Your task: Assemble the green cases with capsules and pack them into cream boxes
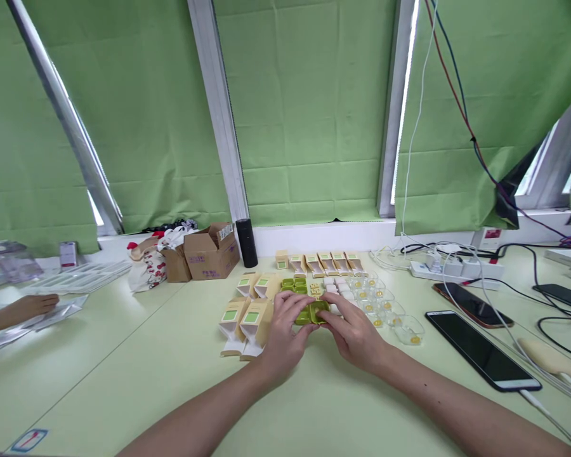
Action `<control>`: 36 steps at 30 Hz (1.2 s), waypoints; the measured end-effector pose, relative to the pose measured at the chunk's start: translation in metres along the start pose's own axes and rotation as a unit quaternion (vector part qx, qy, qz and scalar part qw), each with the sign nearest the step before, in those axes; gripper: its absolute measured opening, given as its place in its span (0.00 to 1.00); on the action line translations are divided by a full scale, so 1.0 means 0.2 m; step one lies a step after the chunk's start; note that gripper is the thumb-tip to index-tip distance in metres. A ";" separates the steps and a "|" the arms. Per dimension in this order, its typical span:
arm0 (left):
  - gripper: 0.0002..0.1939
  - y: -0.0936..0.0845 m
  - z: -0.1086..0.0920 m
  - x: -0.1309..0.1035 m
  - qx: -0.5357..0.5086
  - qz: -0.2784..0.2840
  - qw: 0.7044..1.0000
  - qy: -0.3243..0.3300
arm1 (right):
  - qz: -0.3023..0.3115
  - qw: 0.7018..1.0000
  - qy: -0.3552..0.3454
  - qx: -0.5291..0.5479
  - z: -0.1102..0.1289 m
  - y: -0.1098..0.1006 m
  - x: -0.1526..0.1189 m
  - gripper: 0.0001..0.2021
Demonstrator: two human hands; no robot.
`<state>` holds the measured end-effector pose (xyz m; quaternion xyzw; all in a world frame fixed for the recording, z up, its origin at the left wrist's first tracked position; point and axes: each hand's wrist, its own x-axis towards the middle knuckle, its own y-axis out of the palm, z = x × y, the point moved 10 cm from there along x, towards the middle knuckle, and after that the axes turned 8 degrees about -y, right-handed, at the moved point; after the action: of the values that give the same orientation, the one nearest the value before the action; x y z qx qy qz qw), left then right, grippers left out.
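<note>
Here it is, the small green case [319, 311], open, just above the near middle of the pale table [147, 381], and both hands are on it! The left hand [288, 327] comes in from one side, fingers bent over and thumb below, closed on its edge; the right hand [356, 330] pinches the opposite side, thumb and fingers drawn in close. Right behind sit more green cases [294, 285], with little yellow pieces [315, 290] beside them and whitish pieces [343, 287] next along. Out to the right, clear containers [385, 305] with yellow bits inside (too small to name, those). To the left, open cartons [243, 322] with green squares, and another row of cartons [333, 264] at the back. Wider still: a cardboard box [212, 255] beside a black cylinder [246, 243], two phones [480, 349] and a power strip [450, 271] over right, and at far left another person's hand [34, 307] at some shiny packaging [61, 313].
</note>
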<state>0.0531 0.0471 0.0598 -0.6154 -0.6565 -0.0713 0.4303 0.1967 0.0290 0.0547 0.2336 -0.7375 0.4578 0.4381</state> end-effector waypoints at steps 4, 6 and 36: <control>0.20 0.00 -0.01 0.00 0.007 -0.003 1.000 0.013 | -0.002 1.000 0.023 0.012 -0.01 0.00 0.00 0.13; 0.21 0.00 -0.02 0.00 0.008 -0.005 1.000 0.016 | 0.002 0.999 0.029 0.018 -0.02 0.00 0.00 0.14; 0.21 0.06 0.22 0.02 -0.152 0.019 0.960 -0.236 | 0.011 0.994 0.085 0.062 -0.08 0.01 -0.05 0.27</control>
<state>0.0439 0.0807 0.0305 -0.6854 -0.7089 -0.0146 0.1659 0.2066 0.0446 0.0489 0.2122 -0.6703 0.5257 0.4789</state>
